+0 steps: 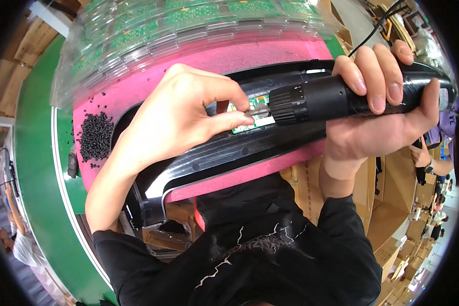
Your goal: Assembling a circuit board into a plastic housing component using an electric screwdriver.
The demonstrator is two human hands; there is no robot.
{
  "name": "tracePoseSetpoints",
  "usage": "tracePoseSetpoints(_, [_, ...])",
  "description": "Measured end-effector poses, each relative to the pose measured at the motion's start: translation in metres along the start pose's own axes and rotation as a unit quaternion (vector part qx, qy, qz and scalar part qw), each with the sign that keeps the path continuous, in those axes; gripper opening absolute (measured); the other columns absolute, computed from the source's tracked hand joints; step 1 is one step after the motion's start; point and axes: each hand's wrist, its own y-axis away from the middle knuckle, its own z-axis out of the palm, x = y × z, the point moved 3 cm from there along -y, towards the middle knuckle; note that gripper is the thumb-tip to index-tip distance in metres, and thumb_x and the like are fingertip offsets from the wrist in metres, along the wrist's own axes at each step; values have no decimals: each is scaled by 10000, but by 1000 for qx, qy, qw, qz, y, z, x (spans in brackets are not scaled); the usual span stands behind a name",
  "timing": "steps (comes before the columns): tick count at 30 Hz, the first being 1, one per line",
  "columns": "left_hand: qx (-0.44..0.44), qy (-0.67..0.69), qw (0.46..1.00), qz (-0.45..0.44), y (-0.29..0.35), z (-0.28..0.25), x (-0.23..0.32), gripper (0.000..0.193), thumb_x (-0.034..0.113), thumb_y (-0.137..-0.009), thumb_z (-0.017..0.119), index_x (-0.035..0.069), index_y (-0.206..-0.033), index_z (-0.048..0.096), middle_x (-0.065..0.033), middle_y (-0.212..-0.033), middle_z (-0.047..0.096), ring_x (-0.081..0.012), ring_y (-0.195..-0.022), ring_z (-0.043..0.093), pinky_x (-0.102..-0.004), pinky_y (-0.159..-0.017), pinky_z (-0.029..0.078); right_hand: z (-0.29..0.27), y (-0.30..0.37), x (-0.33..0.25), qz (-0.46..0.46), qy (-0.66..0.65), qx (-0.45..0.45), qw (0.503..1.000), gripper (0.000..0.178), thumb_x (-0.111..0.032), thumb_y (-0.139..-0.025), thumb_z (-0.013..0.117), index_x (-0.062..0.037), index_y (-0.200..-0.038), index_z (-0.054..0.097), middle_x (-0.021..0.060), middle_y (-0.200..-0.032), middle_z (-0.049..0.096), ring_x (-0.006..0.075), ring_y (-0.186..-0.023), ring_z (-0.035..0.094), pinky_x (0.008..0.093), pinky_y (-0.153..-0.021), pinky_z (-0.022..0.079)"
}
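In my right hand lies a black electric screwdriver, its thick body across the palm with the fingers curled over it. It points left, and its ribbed collar sits over a small green circuit board. My left hand reaches in from the left, thumb and forefinger pinched on the metal bit at the tool's front. Whether a screw is between those fingertips is hidden. The board is inside a long, glossy black plastic housing, open side up, partly covered by my left hand and the screwdriver.
A pink mat lies under the housing, on a green table. Left of the housing is a heap of small black screws. Stacked clear plastic trays with green boards stand behind. Cardboard boxes and other people are to the right.
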Motion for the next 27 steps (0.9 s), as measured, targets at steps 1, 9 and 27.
tracePoseSetpoints(1, [17,6,1000,9,0,-1,0,118,87,-815,778,4,-876,721,-73,-845,735,-157,-708,674,-262,-567,472,6,2,1,-19,-22,17,999,345,-396,-931,567,-72,-1033,508,-47,-706,507,66,-589,481,257,-649,407])
tracePoseSetpoints(9, [25,29,999,14,0,-4,-4,113,92,-830,762,8,-885,710,-59,-806,722,-152,-695,676,-262,-566,474,11,5,7,-33,-128,33,991,386,-439,-906,578,-86,-1052,522,-55,-714,520,70,-586,492,248,-645,411])
tracePoseSetpoints(27, [-15,203,969,-143,4,-6,-6,199,153,-917,704,-36,-978,691,-39,-882,712,-74,-792,613,-255,-670,475,21,-12,-3,39,57,-109,992,429,-471,-858,606,-100,-1047,504,-72,-700,539,59,-583,525,253,-672,447])
